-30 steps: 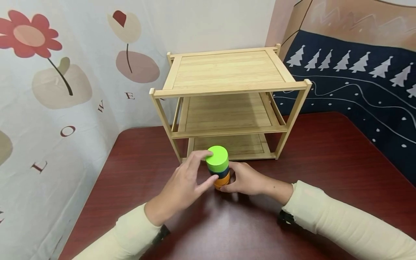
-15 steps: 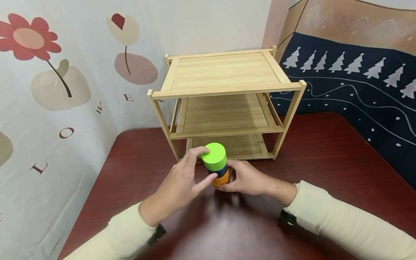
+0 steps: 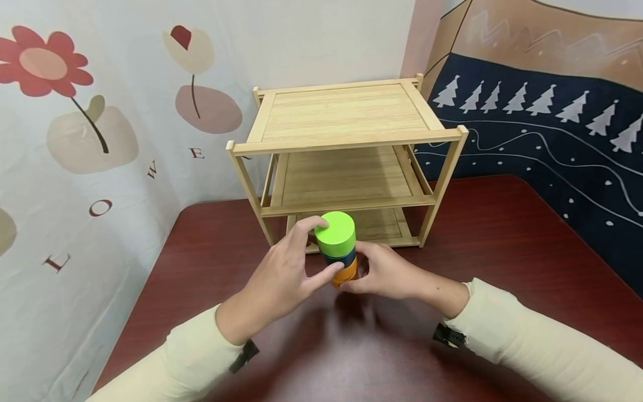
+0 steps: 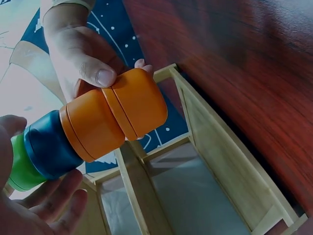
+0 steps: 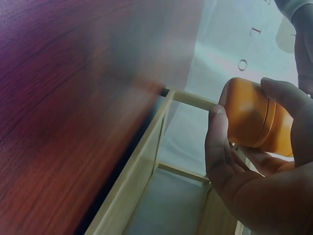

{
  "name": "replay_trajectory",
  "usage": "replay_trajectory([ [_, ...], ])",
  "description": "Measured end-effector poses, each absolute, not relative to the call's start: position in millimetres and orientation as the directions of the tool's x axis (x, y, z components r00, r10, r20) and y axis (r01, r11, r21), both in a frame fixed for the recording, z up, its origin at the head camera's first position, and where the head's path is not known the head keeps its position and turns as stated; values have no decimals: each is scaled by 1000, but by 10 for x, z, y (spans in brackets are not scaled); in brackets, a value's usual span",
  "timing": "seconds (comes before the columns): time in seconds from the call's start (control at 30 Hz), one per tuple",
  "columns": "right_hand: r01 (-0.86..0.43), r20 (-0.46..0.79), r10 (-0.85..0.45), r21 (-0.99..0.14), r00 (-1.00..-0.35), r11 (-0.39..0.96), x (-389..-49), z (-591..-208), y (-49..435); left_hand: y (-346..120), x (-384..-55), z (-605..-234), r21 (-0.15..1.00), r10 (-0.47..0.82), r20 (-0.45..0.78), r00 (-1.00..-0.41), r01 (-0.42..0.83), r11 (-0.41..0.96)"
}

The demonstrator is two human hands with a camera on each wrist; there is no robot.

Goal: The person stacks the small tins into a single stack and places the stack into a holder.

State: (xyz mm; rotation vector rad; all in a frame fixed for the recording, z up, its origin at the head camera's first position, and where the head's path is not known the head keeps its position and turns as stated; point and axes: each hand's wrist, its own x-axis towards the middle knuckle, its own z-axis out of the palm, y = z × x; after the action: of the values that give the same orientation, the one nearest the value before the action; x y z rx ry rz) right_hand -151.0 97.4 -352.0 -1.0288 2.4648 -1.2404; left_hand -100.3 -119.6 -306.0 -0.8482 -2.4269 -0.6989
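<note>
A stack of round screw-style containers stands between my hands, in front of the shelf. It has a bright green top (image 3: 337,231), a dark blue band (image 4: 51,144) and an orange lower part (image 4: 93,123) with a seam round it. My left hand (image 3: 281,273) holds the upper end, forefinger over the green rim and thumb near the blue band. Lower down, my right hand (image 3: 389,272) grips the orange part between thumb and fingers. Seen from the right wrist, its fingertips (image 5: 218,117) reach the orange end. The stack appears raised above the tabletop, its shadow below.
A three-tier light wooden shelf (image 3: 346,114) stands directly behind the hands on a dark red wood-grain table (image 3: 502,234). Behind are a flower-printed cloth (image 3: 150,145) on the left and a navy cloth with white trees (image 3: 507,139) on the right.
Both hands have risen slightly with the stack, towards the shelf. Their hold looks the same. The head view has tilted and shifted a little.
</note>
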Motion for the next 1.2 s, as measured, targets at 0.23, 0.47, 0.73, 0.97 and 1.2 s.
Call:
replay_trajectory([
  [0.23, -496, 137, -651, -766, -747, 409, -1491, -3454, 1003, -1173, -1001, -2996, 306, 433, 582, -689, 679, 668],
  [0.47, -490, 145, -644, -777, -751, 396, -1482, -3350, 1028, -1144, -1019, -2886, 284, 439, 600, -669, 691, 665],
  [0.73, -483, 162, -624, -785, -764, 388, -1499, -3237, 1070, -1112, -1070, -2733, 262, 456, 625, -634, 720, 643],
  [0.97, -492, 165, -615, -768, -771, 411, -1529, -3162, 1096, -1097, -1121, -2660, 263, 464, 627, -626, 731, 630],
  [1.2, -483, 136, -615, -755, -777, 444, -1563, -3075, 1109, -1128, -1197, -2582, 254, 482, 620, -619, 739, 624],
])
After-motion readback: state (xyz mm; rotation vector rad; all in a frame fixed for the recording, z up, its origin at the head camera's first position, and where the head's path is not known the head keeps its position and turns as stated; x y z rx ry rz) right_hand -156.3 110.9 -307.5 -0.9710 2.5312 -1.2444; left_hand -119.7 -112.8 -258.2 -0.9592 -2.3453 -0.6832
